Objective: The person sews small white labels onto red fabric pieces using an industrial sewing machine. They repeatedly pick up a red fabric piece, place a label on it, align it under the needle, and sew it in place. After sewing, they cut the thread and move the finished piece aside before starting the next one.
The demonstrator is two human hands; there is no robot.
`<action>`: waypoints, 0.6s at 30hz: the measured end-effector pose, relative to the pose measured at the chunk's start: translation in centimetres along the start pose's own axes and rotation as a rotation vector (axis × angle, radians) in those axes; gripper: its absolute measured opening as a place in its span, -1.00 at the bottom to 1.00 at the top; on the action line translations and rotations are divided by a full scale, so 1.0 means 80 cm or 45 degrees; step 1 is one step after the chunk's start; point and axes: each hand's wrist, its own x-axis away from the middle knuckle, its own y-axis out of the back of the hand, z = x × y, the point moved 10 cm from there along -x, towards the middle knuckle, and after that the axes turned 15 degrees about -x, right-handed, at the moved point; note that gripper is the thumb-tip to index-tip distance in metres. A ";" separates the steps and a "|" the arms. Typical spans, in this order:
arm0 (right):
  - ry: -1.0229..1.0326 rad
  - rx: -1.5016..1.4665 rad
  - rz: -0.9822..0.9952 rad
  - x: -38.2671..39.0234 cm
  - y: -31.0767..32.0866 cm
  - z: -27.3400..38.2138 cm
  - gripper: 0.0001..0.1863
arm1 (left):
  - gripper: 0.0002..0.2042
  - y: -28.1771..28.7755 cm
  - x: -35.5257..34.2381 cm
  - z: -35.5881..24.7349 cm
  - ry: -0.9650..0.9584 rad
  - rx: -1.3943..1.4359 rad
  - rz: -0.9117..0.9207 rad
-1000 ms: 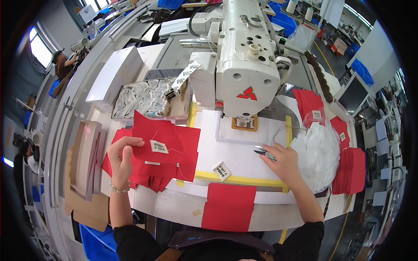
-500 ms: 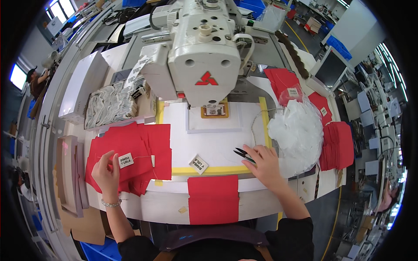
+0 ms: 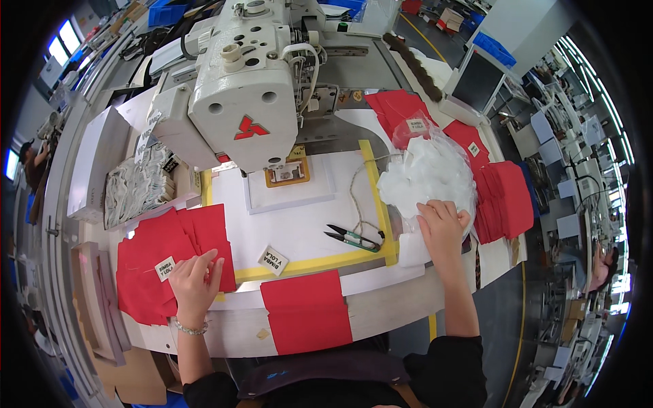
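My left hand (image 3: 195, 285) is over the pile of red fabric pieces (image 3: 146, 282) at left, fingers loosely curled with a small gap between thumb and index finger. Beside its fingers lies a white woven label (image 3: 165, 268). At right, the spread fingers of my right hand (image 3: 443, 234) touch the near edge of a clear bag of thin white pieces (image 3: 427, 173). Thread snips (image 3: 352, 238) with dark blades lie on the white work plate (image 3: 316, 228), tied to a cord. Another white label (image 3: 273, 260) rests near the plate's front edge, behind a red fabric piece (image 3: 306, 313).
A white sewing machine head (image 3: 241, 102) stands over an orange-framed clamp (image 3: 287, 173). Left are a box of bundled labels (image 3: 139, 183) and an empty carton (image 3: 98, 299). More red pieces (image 3: 503, 200) and a small monitor (image 3: 476, 78) are at right.
My right hand has put down the thread snips and moved right to the white pieces. My left hand has come closer to the label on the red pile. The view has shifted right.
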 end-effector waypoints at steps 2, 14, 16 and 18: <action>0.000 -0.004 0.014 -0.002 -0.006 -0.008 -0.68 | -0.86 -0.003 -0.006 -0.019 -0.058 0.048 -0.004; -0.137 -0.147 0.196 -0.041 -0.028 -0.026 -0.67 | -0.88 -0.021 -0.009 -0.055 -0.055 0.198 0.023; -0.125 -0.163 0.147 -0.040 -0.023 -0.023 -0.70 | -0.89 -0.023 -0.005 -0.052 -0.018 0.222 0.020; -0.124 -0.177 0.104 -0.038 -0.020 -0.022 -0.72 | -0.89 -0.024 -0.003 -0.051 0.004 0.241 0.018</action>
